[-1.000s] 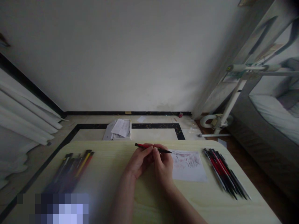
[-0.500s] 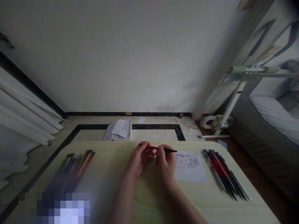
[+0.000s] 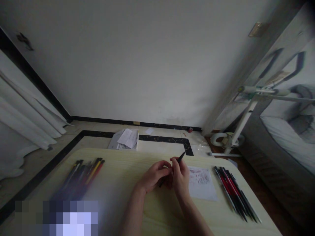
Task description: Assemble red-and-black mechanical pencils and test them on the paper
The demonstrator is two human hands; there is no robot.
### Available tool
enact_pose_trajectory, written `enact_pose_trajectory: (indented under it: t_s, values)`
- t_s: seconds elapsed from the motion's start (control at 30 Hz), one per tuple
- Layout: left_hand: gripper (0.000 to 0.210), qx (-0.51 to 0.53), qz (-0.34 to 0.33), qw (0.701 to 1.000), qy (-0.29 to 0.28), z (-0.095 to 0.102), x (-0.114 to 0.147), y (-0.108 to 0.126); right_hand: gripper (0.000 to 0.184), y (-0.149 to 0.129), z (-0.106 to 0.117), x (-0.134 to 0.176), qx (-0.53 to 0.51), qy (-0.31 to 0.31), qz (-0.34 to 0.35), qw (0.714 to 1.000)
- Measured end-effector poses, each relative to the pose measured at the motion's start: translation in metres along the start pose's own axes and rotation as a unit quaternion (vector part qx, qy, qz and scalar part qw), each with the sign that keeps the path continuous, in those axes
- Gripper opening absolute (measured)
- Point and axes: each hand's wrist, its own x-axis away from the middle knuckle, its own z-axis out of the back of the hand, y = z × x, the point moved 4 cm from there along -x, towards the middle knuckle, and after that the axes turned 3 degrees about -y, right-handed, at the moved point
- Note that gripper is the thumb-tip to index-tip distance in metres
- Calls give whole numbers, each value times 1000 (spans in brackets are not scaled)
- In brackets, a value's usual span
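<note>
A pen slants between my two hands, its black pointed end up to the right and its dark other end low on the left. My right hand is closed round it near the pointed end. The fingers of my left hand are curled against the pen's middle and partly hide it. Just right of my right hand, a white sheet of paper with red and dark scribbles lies on the table.
Several red, black and grey pens lie in a bunch at the right of the wooden table. Another bunch of pens, blurred at its near end, lies at the left. A box of papers stands on the floor beyond.
The pen has turned from nearly level to a steep slant, its pointed end now up. My left hand has come closer to my right and covers the pen's red part.
</note>
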Motion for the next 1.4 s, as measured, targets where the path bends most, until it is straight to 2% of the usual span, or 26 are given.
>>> enact_pose_trajectory:
  t_s: [0.2,0.37,0.57,0.83,1.07,1.2,1.4]
  values:
    - [31,-22,-19,999,20,1,-1,1,33,-4,-3,2,7,-63,-6,998]
    - [27,-27,-12,999,16,3,-1,0,28,-8,4,-7,-26,-22,30,999]
    - [21,-57,-2,998,0,4,-1,-1,24,6,8,-15,-134,-7,-18,991]
    - [30,-38,3,999,26,5,-2,-2,20,13,4,-16,-225,-60,-78,969]
    - [21,-37,20,999,4,7,-8,-7,22,15,-2,-16,-314,-100,-130,935]
    - [17,-25,17,1000,-4,7,-9,-7,20,13,-3,-17,-358,-111,-138,917]
    - [19,-20,11,1000,7,5,-7,-5,18,12,-2,-20,-389,-121,-136,903]
